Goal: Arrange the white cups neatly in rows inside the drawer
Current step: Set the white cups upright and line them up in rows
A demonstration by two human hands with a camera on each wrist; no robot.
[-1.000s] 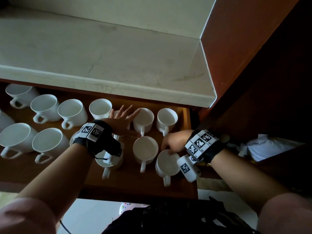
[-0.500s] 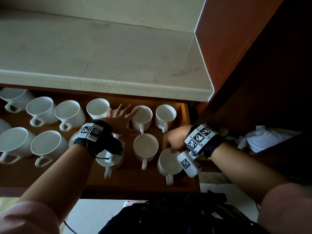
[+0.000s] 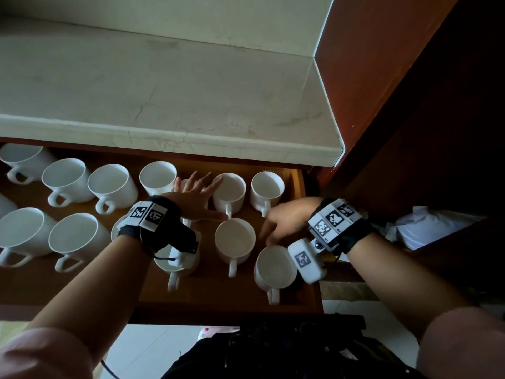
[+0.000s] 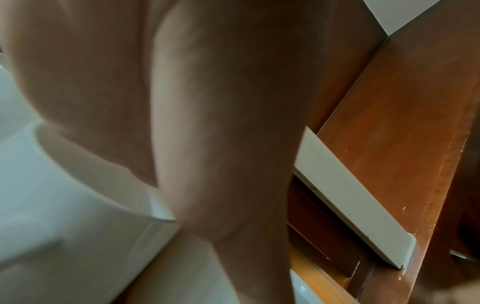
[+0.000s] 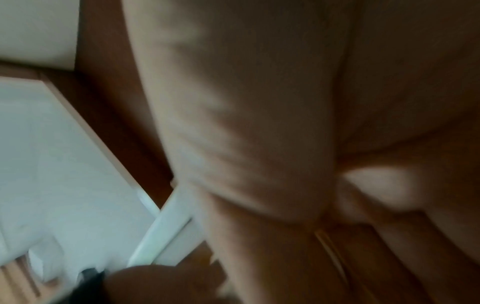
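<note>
White ceramic handled cups (image 3: 235, 240) stand in two rows inside the brown wooden drawer (image 3: 218, 294). The left hand (image 3: 195, 199) lies flat, fingers spread, over a far-row cup. The right hand (image 3: 287, 220) reaches between the right cups, fingers relaxed.

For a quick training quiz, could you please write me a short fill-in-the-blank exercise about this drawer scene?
1. Every cup stands with its opening facing ____.
2. The left hand is spread over the ____ row of cups.
3. The right hand touches the rim of the front cup nearest the drawer's ____ wall.
4. The surface above the drawer is a pale ____.

Missing words: up; back; right; countertop
</note>
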